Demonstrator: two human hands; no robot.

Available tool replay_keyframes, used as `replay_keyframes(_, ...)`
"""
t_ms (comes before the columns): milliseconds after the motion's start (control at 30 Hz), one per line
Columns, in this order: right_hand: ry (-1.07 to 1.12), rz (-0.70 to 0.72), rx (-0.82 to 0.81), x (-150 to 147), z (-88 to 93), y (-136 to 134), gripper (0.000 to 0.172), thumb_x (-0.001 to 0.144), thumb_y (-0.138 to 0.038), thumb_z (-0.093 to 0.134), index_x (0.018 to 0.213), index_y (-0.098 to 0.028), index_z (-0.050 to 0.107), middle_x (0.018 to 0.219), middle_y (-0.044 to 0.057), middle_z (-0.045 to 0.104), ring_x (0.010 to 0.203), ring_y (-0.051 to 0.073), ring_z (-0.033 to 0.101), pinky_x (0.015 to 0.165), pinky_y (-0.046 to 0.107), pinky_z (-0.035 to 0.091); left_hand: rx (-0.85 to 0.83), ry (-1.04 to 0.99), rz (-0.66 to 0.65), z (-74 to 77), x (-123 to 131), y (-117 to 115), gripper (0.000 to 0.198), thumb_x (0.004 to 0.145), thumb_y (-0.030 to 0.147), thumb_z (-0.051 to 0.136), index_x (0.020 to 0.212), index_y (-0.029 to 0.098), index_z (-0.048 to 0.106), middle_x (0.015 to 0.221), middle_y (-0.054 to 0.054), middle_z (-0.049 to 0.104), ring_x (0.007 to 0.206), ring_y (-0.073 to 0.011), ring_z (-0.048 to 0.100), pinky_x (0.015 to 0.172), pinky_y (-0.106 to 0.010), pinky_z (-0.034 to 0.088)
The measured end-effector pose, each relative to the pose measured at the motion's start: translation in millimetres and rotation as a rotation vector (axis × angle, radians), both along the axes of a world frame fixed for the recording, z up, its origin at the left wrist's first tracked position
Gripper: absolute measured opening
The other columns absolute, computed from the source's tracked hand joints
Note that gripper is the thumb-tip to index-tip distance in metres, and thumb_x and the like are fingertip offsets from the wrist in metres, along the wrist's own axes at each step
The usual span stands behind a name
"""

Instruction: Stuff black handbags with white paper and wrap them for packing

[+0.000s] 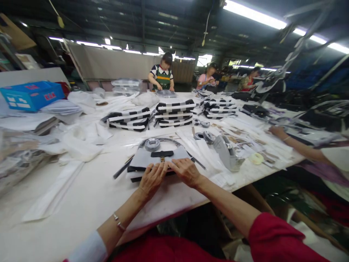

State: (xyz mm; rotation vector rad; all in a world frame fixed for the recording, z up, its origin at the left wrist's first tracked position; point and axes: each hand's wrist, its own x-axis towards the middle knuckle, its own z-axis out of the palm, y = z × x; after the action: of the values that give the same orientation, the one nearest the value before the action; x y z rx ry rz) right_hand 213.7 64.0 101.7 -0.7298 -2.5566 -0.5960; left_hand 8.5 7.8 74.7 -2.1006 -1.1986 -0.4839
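A handbag (pixel 144 159) lies on the table in front of me, its pale flap edged in black. A black tab (pixel 161 154) and a small gold-coloured clasp (pixel 163 159) sit at the middle of the flap. My left hand (pixel 154 178) grips the bag's near edge just left of the clasp, fingers together. On the clasp's right, my right hand (pixel 187 171) pinches the same edge with curled fingers. Both thumb tips are partly hidden. Behind the flap rests a coiled grey strap (pixel 152 145), with the dark curved handle around it.
Stacked black-and-white bags (pixel 174 115) stand farther back. To the right are a grey tape dispenser (pixel 225 153), strap coils (pixel 208 137) and paper strips. White wrapping (pixel 57 189) and a blue box (pixel 32 95) lie left. A co-worker's arm (pixel 300 147) reaches in from the right; other people work beyond.
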Motion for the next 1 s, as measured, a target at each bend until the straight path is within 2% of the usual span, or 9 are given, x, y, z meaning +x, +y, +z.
replay_keyframes(200,-0.029,-0.016,-0.099,-7.9,10.1,14.8,0.024,0.099,-0.020,0.044,0.116,-0.018,0.060,0.104,0.009,0.070,0.084,0.017,0.062,0.072,0.031,0.042,0.043,-0.078,0.035,-1.1,3.4,9.5,0.048,0.093,0.013,0.043,0.141,0.014,0.044,0.125,-0.016,0.064,0.113,-0.0248,0.060,0.102,-0.043,0.040)
replay_keyframes(300,-0.048,-0.021,-0.139,-9.7,13.9,19.4,0.023,0.098,-0.020,0.046,0.116,-0.018,0.060,0.103,0.008,0.070,0.084,0.018,0.063,0.072,0.031,0.043,0.073,-0.049,0.049,-1.2,3.2,15.1,0.043,0.092,0.010,0.044,0.135,0.012,0.050,0.121,-0.015,0.066,0.109,-0.0239,0.062,0.098,-0.041,0.040)
replay_keyframes(500,0.039,-0.006,-0.124,-10.6,2.6,15.8,0.027,0.098,-0.019,0.044,0.119,-0.016,0.060,0.110,0.010,0.070,0.089,0.019,0.065,0.074,0.033,0.046,0.064,-0.071,-0.050,2.8,-6.2,18.9,0.040,0.091,0.008,0.046,0.130,0.014,0.053,0.113,-0.012,0.069,0.101,-0.0210,0.064,0.087,-0.035,0.044)
replay_keyframes(600,0.119,0.021,-0.112,-9.4,1.0,7.6,0.029,0.097,-0.019,0.044,0.122,-0.014,0.059,0.115,0.011,0.069,0.095,0.020,0.065,0.081,0.035,0.048,0.065,-0.092,-0.094,5.5,-7.6,17.6,0.039,0.091,0.008,0.047,0.129,0.015,0.054,0.110,-0.010,0.070,0.099,-0.0203,0.065,0.085,-0.034,0.045)
replay_keyframes(667,0.176,0.074,-0.128,-2.6,6.8,0.1,0.032,0.096,-0.023,0.049,0.126,-0.015,0.057,0.122,0.011,0.067,0.107,0.022,0.062,0.093,0.039,0.046,0.069,-0.115,-0.106,7.6,-8.6,15.2,0.035,0.091,0.008,0.047,0.124,0.016,0.057,0.108,-0.009,0.071,0.096,-0.0198,0.065,0.084,-0.034,0.045)
replay_keyframes(767,0.291,0.067,-0.145,25.4,18.2,-7.1,0.039,0.094,-0.030,0.055,0.131,-0.019,0.053,0.130,0.010,0.063,0.126,0.024,0.052,0.109,0.044,0.037,0.048,-0.179,-0.084,10.5,-12.6,9.4,0.036,0.091,0.005,0.044,0.122,0.018,0.059,0.107,-0.007,0.072,0.095,-0.0184,0.066,0.085,-0.033,0.044)
replay_keyframes(833,0.380,-0.075,-0.118,56.4,17.8,-4.5,0.043,0.094,-0.028,0.055,0.135,-0.020,0.049,0.132,0.011,0.062,0.131,0.025,0.048,0.112,0.047,0.035,0.030,-0.225,-0.059,10.9,-16.3,4.4,0.041,0.090,0.001,0.041,0.123,0.019,0.059,0.108,-0.006,0.072,0.095,-0.0172,0.066,0.086,-0.032,0.044)
replay_keyframes(900,0.404,-0.263,-0.103,92.3,5.7,4.0,0.049,0.093,-0.029,0.055,0.140,-0.019,0.045,0.134,0.013,0.059,0.133,0.028,0.047,0.110,0.049,0.037,0.011,-0.255,-0.051,9.3,-18.9,-0.8,0.042,0.090,0.001,0.040,0.123,0.020,0.059,0.107,-0.005,0.073,0.097,-0.0168,0.066,0.086,-0.031,0.043)
replay_keyframes(1000,0.310,-0.440,-0.174,139.4,-28.7,20.0,0.055,0.093,-0.032,0.051,0.145,-0.016,0.039,0.137,0.016,0.056,0.129,0.031,0.050,0.102,0.050,0.046,-0.001,-0.269,-0.074,4.9,-18.8,-7.1,0.038,0.091,0.003,0.043,0.120,0.020,0.061,0.106,-0.005,0.073,0.098,-0.0166,0.066,0.087,-0.031,0.043)
